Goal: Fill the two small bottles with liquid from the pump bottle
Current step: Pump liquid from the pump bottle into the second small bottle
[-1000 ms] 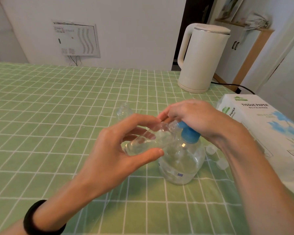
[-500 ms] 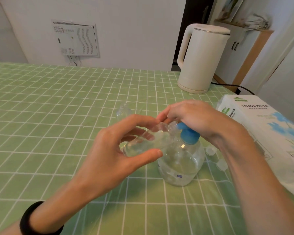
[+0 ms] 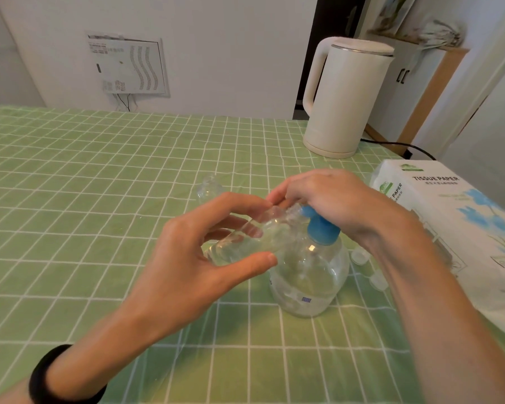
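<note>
Green checked tabletop (image 3: 99,199) before a white wall, with a white kettle (image 3: 347,97) at the far right and a tissue pack (image 3: 449,217) along the right edge. Near centre, pump bottle (image 3: 309,281) upright on the cloth, clear-bodied, topped by a blue pump head (image 3: 321,228). Right hand (image 3: 333,196) draped over the pump head from above, fingers curled down around it, spout hidden beneath. Left hand (image 3: 193,258) pinching the first small bottle (image 3: 239,246) between thumb below and fingers above, tilted, mouth raised against the pump head, clear liquid pooled in the lower end. Against the view a second ago, almost no shift: same grip, same tilt, same press. Judged as pumping under way, first fill unfinished, level too faint to grade. Second small bottle (image 3: 209,186) on the tabletop just beyond the left hand, untouched, posture unclear, apparently awaiting its turn. Two small clear caps (image 3: 359,256) just right of the pump bottle, partly masked by the right forearm. Black wristband (image 3: 59,374) on the left wrist.
</note>
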Demonstrator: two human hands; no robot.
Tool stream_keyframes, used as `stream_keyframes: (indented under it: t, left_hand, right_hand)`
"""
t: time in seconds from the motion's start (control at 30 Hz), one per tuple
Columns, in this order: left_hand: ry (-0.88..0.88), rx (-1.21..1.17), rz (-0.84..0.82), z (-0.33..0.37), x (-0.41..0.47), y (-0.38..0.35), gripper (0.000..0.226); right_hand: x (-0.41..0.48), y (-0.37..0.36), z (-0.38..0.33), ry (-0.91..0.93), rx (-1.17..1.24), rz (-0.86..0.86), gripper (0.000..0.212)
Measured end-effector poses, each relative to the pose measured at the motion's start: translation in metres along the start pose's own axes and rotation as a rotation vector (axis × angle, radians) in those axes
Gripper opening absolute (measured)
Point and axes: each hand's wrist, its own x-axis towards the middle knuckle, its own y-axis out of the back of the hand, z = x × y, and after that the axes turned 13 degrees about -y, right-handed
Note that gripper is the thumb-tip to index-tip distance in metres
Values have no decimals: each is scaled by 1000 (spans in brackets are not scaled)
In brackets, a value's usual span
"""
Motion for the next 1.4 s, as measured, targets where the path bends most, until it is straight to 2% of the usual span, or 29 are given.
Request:
stream_keyframes:
  t: [0.37, 0.6, 0.8, 0.97, 1.2, 1.4]
  left_hand:
    - [5, 19, 42, 8, 0, -6, 47]
    - [12, 43, 37, 7, 3, -6, 46]
    - [13, 31, 46, 9, 4, -6, 47]
    - [21, 34, 52, 9, 5, -5, 48]
    - [37, 36, 27, 7, 3, -5, 48]
    - [26, 14, 40, 9, 2, -8, 46]
  right_hand:
    - [-5, 2, -1, 43, -67, 84, 34]
    - [-4, -2, 0, -29, -50, 66, 38]
    - [-7, 0, 0, 8, -81, 131, 34]
    - [-7, -2, -2, 49, -85, 158, 38]
    - [-6, -3, 0, 10, -40, 31, 37]
    - [-10, -3, -1, 67, -45, 81, 37]
